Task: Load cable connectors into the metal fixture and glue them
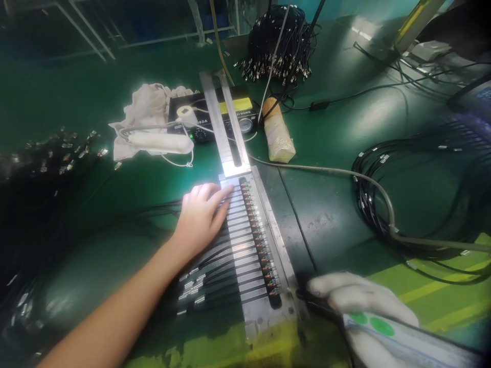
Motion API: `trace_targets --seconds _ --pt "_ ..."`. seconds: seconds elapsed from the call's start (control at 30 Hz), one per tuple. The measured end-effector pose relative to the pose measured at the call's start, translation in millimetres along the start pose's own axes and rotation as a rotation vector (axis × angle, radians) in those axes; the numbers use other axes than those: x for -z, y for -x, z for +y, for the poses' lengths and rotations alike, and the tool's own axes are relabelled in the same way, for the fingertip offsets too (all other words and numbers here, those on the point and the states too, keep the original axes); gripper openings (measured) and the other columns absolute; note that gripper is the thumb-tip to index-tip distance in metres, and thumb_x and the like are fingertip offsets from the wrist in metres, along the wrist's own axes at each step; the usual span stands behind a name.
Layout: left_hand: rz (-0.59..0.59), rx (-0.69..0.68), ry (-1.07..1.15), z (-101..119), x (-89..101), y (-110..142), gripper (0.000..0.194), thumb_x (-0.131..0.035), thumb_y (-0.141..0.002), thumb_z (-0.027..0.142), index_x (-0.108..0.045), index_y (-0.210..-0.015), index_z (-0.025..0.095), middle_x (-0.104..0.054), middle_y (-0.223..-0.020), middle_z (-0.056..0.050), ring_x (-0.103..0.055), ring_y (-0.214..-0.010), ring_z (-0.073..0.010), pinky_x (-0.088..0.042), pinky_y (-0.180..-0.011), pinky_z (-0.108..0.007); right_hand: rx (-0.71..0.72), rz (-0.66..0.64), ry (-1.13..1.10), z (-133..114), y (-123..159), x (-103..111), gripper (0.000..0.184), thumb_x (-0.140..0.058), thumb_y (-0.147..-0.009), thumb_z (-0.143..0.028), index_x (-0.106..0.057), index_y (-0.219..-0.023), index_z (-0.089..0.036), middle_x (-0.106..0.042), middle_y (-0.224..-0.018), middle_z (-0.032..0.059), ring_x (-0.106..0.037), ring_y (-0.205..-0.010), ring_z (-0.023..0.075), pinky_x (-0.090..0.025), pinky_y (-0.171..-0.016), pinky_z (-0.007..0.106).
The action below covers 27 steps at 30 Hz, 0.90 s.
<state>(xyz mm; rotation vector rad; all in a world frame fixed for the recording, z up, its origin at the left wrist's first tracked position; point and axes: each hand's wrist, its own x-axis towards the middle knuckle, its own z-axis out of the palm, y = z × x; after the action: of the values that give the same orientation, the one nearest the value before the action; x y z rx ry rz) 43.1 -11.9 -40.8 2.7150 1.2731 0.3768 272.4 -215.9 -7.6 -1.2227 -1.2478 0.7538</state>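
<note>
My bare left hand [201, 212] lies over the upper left edge of a metal fixture [255, 317], its index finger and thumb stretched out onto the cable slots. Black cables lie side by side across the fixture, and their small metal-and-orange connector ends [264, 250] line a dark slot. My right hand [364, 294], in a white glove, is at the lower right, closed round a long tool with a white label and green dots [381, 326]. Blur hides the tool's exact kind. Its dark front part reaches toward the fixture's lower right side.
A slotted metal frame [230, 122] leans across a black control box [207, 120]. Around it are a white cloth [141, 107], a white cylindrical device [161, 143] and a wrapped wooden-ended block [280, 135]. A cable bundle [282, 43] stands behind; coiled cables [364, 189] lie right.
</note>
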Motion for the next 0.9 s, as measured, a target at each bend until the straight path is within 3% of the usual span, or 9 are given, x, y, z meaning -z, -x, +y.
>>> trace_targets --seconds 0.17,0.23,0.3,0.37,0.4,0.47,0.6,0.73,0.9 --pt "-0.056 0.029 -0.016 0 5.4 -3 0.047 -0.036 -0.101 0.033 -0.042 -0.145 0.016 -0.058 -0.126 -0.016 -0.053 -0.111 -0.0316 -0.045 -0.085 -0.045 -0.256 0.187 -0.389 14 -9 14 0.019 -0.068 -0.088 -0.045 -0.076 -0.089 -0.027 -0.076 -0.088 0.0063 -0.074 -0.075 0.0254 -0.062 -0.052 0.031" --pt "-0.062 0.003 -0.038 5 16.9 -1 0.05 -0.038 -0.101 0.033 -0.036 -0.147 0.015 -0.051 -0.135 -0.018 -0.05 -0.12 -0.0334 -0.045 -0.091 -0.049 -0.324 0.229 -0.499 19 -16 18 0.019 -0.069 -0.087 -0.047 -0.076 -0.091 -0.03 -0.076 -0.09 0.0054 -0.073 -0.078 0.0256 -0.062 -0.052 0.032" --pt "-0.043 -0.074 -0.076 15 33.5 8 0.045 -0.041 -0.1 0.03 -0.042 -0.142 0.013 -0.047 -0.139 -0.02 -0.047 -0.125 -0.035 -0.043 -0.097 -0.05 -0.353 0.259 -0.564 20 -25 19 0.019 -0.069 -0.086 -0.049 -0.077 -0.089 -0.031 -0.076 -0.089 0.0047 -0.073 -0.082 0.0258 -0.064 -0.055 0.032" --pt "-0.022 -0.187 -0.08 31 49.9 26 0.03 -0.043 -0.1 0.026 -0.055 -0.124 0.013 -0.053 -0.129 -0.019 -0.051 -0.118 -0.0327 -0.044 -0.094 -0.046 -0.369 0.273 -0.619 20 -34 19 0.02 -0.066 -0.088 -0.047 -0.077 -0.086 -0.031 -0.076 -0.089 0.0039 -0.074 -0.084 0.0244 -0.065 -0.057 0.03" --pt "-0.014 -0.239 -0.058 39 55.9 36 0.021 -0.044 -0.1 0.023 -0.059 -0.111 0.014 -0.059 -0.115 -0.015 -0.056 -0.106 -0.029 -0.046 -0.087 -0.042 -0.381 0.28 -0.645 19 -37 18 0.02 -0.063 -0.091 -0.043 -0.077 -0.085 -0.03 -0.076 -0.088 0.0031 -0.074 -0.085 0.0228 -0.065 -0.059 0.028" --pt "-0.043 -0.285 -0.02 53 61.6 58 0.022 -0.04 -0.101 0.021 -0.06 -0.093 0.017 -0.061 -0.09 -0.007 -0.057 -0.081 -0.0225 -0.044 -0.07 -0.034 -0.389 0.283 -0.684 20 -41 16 0.021 -0.059 -0.094 -0.036 -0.077 -0.084 -0.03 -0.075 -0.088 0.0011 -0.074 -0.083 0.0193 -0.065 -0.063 0.025" --pt "-0.203 -0.229 0.005 63 52.4 86 0.027 -0.036 -0.101 0.016 -0.061 -0.091 0.019 -0.062 -0.08 -0.004 -0.055 -0.069 -0.0197 -0.042 -0.06 -0.031 -0.364 0.212 -0.654 27 -42 14 0.021 -0.064 -0.09 -0.047 -0.076 -0.089 -0.031 -0.075 -0.089 0.0025 -0.074 -0.088 0.0225 -0.067 -0.069 0.029" --pt "-0.2 -0.189 0.056 57 42.4 90 0.026 -0.036 -0.101 0.016 -0.06 -0.094 0.018 -0.063 -0.082 -0.004 -0.057 -0.071 -0.0192 -0.044 -0.063 -0.03 -0.373 0.15 -0.63 30 -42 14 0.022 -0.065 -0.089 -0.051 -0.076 -0.088 -0.032 -0.075 -0.089 0.0036 -0.074 -0.087 0.0248 -0.067 -0.064 0.033" --pt "-0.221 -0.224 0.037 54 41.6 83 0.028 -0.036 -0.101 0.015 -0.061 -0.089 0.018 -0.062 -0.079 -0.003 -0.056 -0.068 -0.0176 -0.042 -0.061 -0.029 -0.369 0.193 -0.679 30 -41 14 0.021 -0.066 -0.089 -0.05 -0.076 -0.089 -0.031 -0.074 -0.086 0.0012 -0.073 -0.093 0.023 -0.067 -0.075 0.033"
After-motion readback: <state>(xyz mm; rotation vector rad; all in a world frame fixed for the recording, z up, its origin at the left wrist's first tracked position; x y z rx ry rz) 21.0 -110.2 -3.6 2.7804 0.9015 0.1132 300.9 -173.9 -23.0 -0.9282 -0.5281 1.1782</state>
